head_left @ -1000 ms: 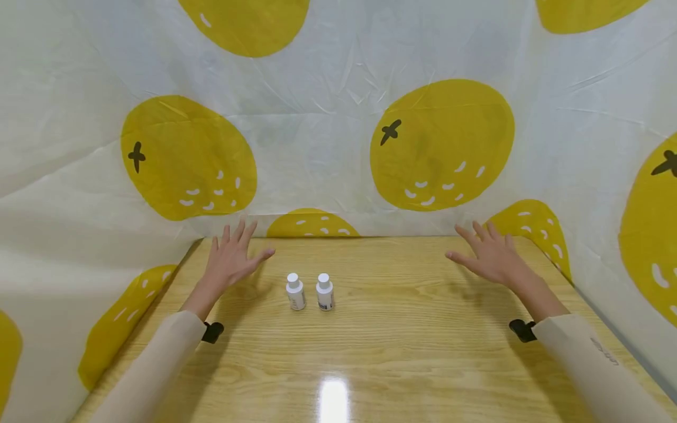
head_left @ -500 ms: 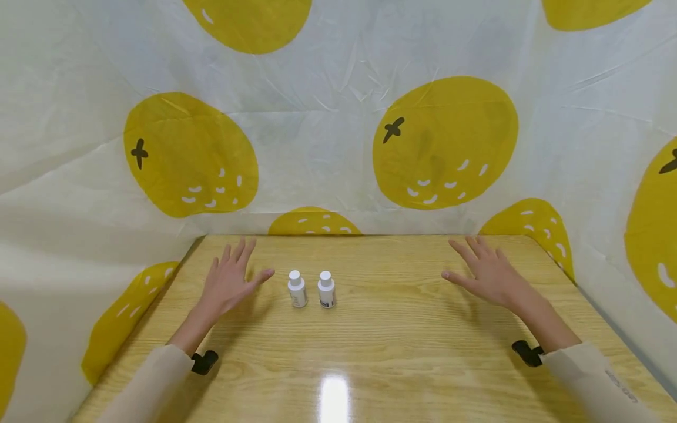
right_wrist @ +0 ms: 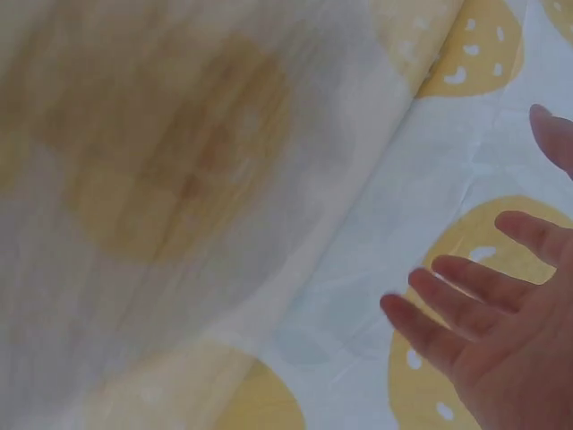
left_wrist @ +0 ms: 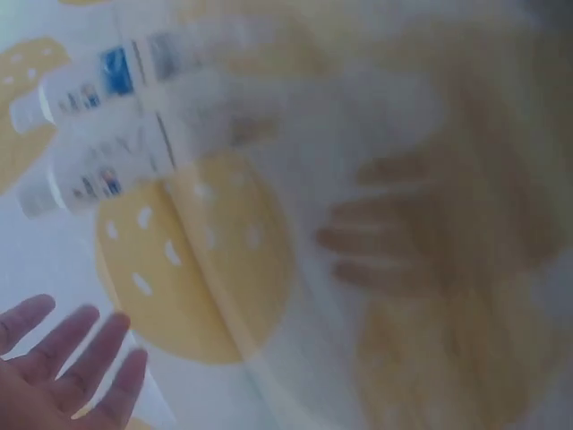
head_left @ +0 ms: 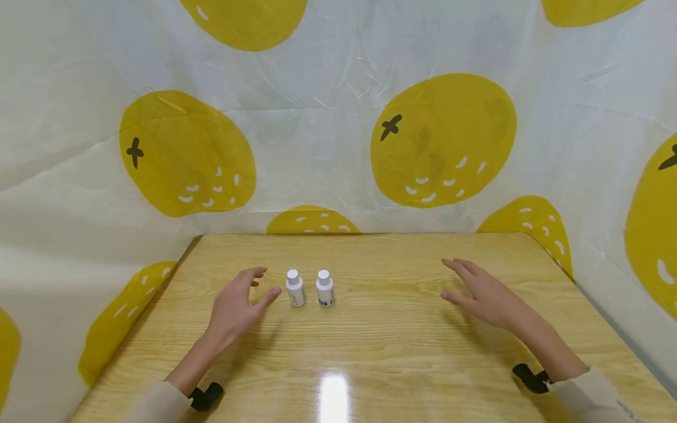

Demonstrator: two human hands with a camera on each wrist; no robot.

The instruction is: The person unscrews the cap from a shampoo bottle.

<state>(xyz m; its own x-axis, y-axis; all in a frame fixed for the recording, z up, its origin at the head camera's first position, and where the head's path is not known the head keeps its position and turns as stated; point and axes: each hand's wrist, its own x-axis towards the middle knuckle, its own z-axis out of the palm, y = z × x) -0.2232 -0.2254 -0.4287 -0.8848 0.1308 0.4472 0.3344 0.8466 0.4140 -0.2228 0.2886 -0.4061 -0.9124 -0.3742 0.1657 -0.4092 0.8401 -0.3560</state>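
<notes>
Two small white capped bottles stand upright side by side on the wooden table [head_left: 381, 341]. The left bottle [head_left: 296, 292] is nearest to my left hand [head_left: 233, 305], whose thumb tip points at it from just to its left. Nothing is in that hand, and its fingers are relaxed and apart from the thumb. The right bottle [head_left: 325, 292] stands a short gap away, a dark label patch near its base. My right hand [head_left: 486, 296] hovers over the right part of the table, fingers loosely extended and holding nothing. In the left wrist view both bottles appear beyond the fingers [left_wrist: 94, 358].
A white sheet [head_left: 312, 153] printed with big yellow fruits hangs behind the table and along both sides. Dark wrist cameras, the left one [head_left: 206, 397] and the right one [head_left: 530, 379], sit below the wrists. A bright light reflection lies on the near tabletop.
Both hands have drawn back from the table's far edge toward me. The left hand has turned its thumb closer to the left bottle, its fingers bending. The bottles have stayed in place.
</notes>
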